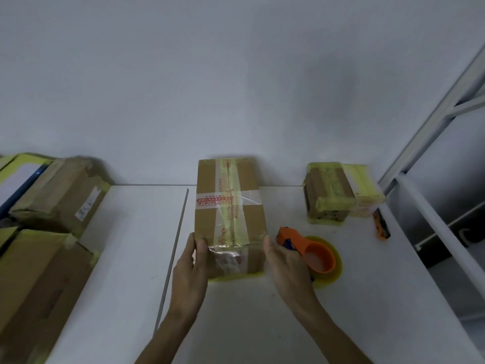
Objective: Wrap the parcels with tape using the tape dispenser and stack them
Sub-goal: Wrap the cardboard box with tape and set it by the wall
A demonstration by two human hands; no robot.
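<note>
**Hands, two.** Left hand: clasps the near left corner of the central parcel, thumb on the near face, fingers along the left side. Right hand: set against the near right corner of the same parcel, thumb up along the edge. Its fingers are hidden behind the back of the hand, so grip or mere press cannot be told.

**Central parcel, one.** Brown carton, lying flat on the bench, long axis running away from the person, far end near the wall. Yellowish tape runs lengthwise over the top seam, a clear strip with red print crosses it, and yellow tape shows along the bottom edge.

**Tape dispenser, one.** Orange with a blue part, loaded with a yellowish roll. It rests on the bench just right of the right hand; no hand holds it.

**Parcels at right, two.** A small brown one banded in yellow tape, and a pale one touching it on the far right side.

**Parcels at left, three visible.** A brown carton, a larger carton nearer the person, and a white-topped box at the frame edge.

**Cutter, one.** Orange and black, at the bench's right edge.

**Shelf frame, one.** White, beyond the right edge.
</note>
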